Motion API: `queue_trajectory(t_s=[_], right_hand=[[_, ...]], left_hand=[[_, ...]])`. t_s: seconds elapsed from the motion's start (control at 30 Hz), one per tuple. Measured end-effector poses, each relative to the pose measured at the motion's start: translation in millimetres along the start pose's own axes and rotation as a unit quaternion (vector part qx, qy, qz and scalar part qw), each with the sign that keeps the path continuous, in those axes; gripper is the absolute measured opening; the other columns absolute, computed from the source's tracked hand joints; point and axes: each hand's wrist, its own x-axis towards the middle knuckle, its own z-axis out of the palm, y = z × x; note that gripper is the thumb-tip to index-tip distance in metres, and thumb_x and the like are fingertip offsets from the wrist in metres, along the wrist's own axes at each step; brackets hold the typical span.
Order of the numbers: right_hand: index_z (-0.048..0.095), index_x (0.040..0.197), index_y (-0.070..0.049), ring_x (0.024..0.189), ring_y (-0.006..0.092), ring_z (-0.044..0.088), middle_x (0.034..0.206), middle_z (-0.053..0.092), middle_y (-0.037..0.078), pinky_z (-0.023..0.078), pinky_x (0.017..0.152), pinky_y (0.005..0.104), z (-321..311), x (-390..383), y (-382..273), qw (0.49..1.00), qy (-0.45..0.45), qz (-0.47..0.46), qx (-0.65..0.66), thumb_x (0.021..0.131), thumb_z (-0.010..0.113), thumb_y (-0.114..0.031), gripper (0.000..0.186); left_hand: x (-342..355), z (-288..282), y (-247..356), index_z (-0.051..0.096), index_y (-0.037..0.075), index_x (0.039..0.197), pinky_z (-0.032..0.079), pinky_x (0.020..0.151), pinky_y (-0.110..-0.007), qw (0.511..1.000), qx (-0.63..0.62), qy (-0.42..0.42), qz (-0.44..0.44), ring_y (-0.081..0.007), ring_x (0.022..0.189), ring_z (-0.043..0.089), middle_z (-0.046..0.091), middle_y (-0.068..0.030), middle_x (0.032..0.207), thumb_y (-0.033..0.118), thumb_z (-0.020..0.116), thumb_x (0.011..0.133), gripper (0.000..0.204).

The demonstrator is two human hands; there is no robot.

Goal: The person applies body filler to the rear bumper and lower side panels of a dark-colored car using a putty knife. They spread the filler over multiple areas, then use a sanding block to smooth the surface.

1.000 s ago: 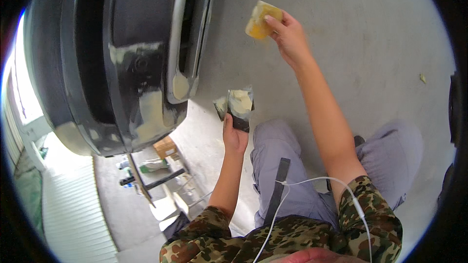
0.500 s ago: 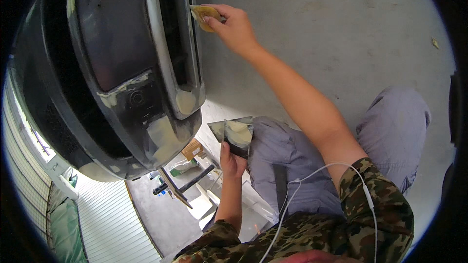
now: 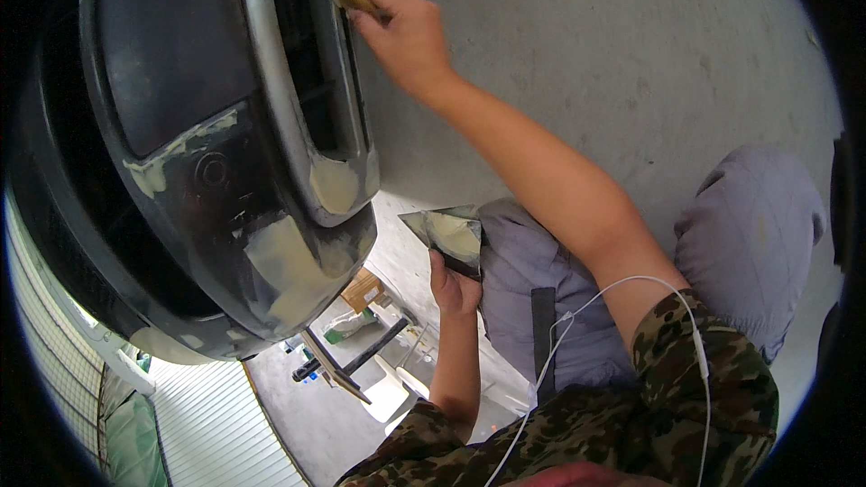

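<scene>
My right hand (image 3: 406, 41) pinches a yellow putty spreader (image 3: 354, 2), which is tilted so that it shows nearly edge-on. Its tip meets, or lies very close to, the lower edge of a dark car bumper (image 3: 180, 54) beside a long slot; exact contact cannot be told. Below, my left hand (image 3: 454, 289) grips a dark flat mixing board (image 3: 465, 263) from its near end. Pale yellow putty (image 3: 453, 233) is heaped on that board, close to my knee. Smeared patches of similar putty (image 3: 290, 257) cover parts of the bumper's corner and trim.
Grey concrete floor (image 3: 586, 63) stretches to the right of the bumper. A stand with dark bars (image 3: 374, 349), a cardboard box (image 3: 363, 290) and a white chair-like item (image 3: 388, 395) are beyond the bumper's corner. A white earphone cable (image 3: 622, 281) hangs across my arm.
My right hand has moved up and left along the bumper edge, and the spreader has turned from face-on to nearly edge-on. The left hand still holds the board; the whole view has shifted slightly.
</scene>
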Motion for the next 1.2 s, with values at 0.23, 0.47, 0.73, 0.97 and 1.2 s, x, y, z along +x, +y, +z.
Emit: queue_trajectory(t_s=[0.23,0.47,0.73,0.97,1.2], right_hand=[[0.07,0.114,-0.002,0.088,0.0192,0.068,0.099,0.07,0.013,0.055,0.076,0.0321,-20,-31,-11,0.991,-0.035,0.108,0.073,0.088,0.068,-0.012,0.028],[0.07,0.104,0.004,0.079,0.0154,0.064,0.086,0.07,0.01,0.051,0.071,0.0333,-56,28,8,0.965,-0.036,0.245,0.088,0.091,0.062,-0.016,0.024],[0.07,0.107,0.003,0.081,0.0194,0.066,0.091,0.072,0.012,0.051,0.073,0.0355,-70,70,-17,0.939,-0.066,0.327,0.084,0.091,0.062,-0.016,0.026],[0.071,0.107,0.002,0.077,0.0217,0.067,0.091,0.073,0.012,0.052,0.071,0.0364,-71,58,-37,0.958,-0.091,0.269,0.042,0.091,0.062,-0.016,0.026],[0.071,0.107,0.002,0.077,0.0204,0.067,0.088,0.072,0.012,0.052,0.071,0.0357,-94,64,-32,0.942,-0.055,0.317,0.099,0.089,0.063,-0.014,0.025]], left_hand=[[11,10,-20,0.039,0.007,0.147,0.03,0.116,-0.043,0.999,-0.028,-0.015,0.004,-0.0274,0.136,0.044,0.047,-0.0094,0.147,0.033,0.048,0.103,0.052],[24,33,-43,0.039,0.006,0.147,0.03,0.117,-0.043,0.997,-0.059,-0.043,-0.004,-0.0281,0.136,0.044,0.046,-0.0101,0.148,0.032,0.046,0.104,0.051],[17,74,-66,0.041,0.004,0.145,0.036,0.115,-0.045,0.995,-0.082,-0.05,-0.011,-0.0304,0.136,0.045,0.046,-0.0152,0.147,0.03,0.044,0.105,0.047],[7,95,-76,0.043,0.004,0.143,0.039,0.113,-0.045,0.995,-0.084,-0.058,-0.006,-0.0305,0.134,0.046,0.047,-0.0161,0.146,0.028,0.045,0.105,0.045],[12,92,-81,0.046,0.004,0.14,0.045,0.109,-0.044,0.994,-0.107,-0.025,-0.019,-0.0305,0.132,0.049,0.049,-0.0164,0.144,0.027,0.047,0.104,0.042]])
